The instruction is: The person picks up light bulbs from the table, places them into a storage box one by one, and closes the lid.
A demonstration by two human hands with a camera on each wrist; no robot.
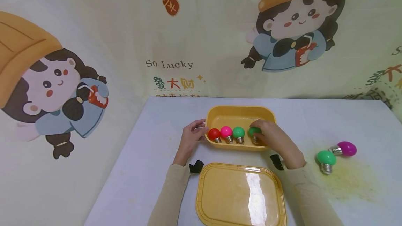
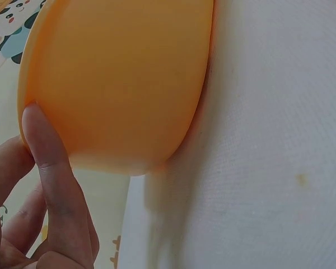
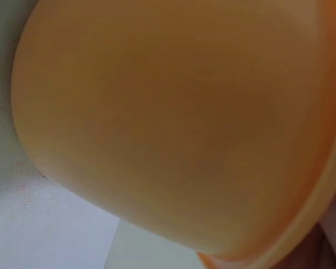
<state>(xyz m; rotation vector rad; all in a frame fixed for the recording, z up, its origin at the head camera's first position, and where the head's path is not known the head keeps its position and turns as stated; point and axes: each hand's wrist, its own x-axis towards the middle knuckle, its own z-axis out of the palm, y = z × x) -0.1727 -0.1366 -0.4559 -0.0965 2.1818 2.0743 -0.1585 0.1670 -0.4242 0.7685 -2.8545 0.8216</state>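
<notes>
A yellow plastic box [image 1: 242,146] holds a row of small light bulbs along its near side: a red bulb [image 1: 214,134], a pink bulb [image 1: 226,132] and a green bulb [image 1: 238,132]. At the row's right end, my right hand [image 1: 276,138] reaches over the rim and grips another green bulb [image 1: 254,131] by its round top, its metal base pointing down toward me. My left hand [image 1: 192,137] pinches the box's left rim; the left wrist view shows those fingers [image 2: 45,140] at the edge. Only the box's outer wall [image 3: 157,123] fills most of the right wrist view.
A flat yellow lid [image 1: 226,194] lies on the white table in front of the box, between my forearms. To the right rest a loose green bulb [image 1: 326,158] and a purple bulb [image 1: 347,148]. A printed cloth [image 1: 213,37] hangs behind the table's far edge.
</notes>
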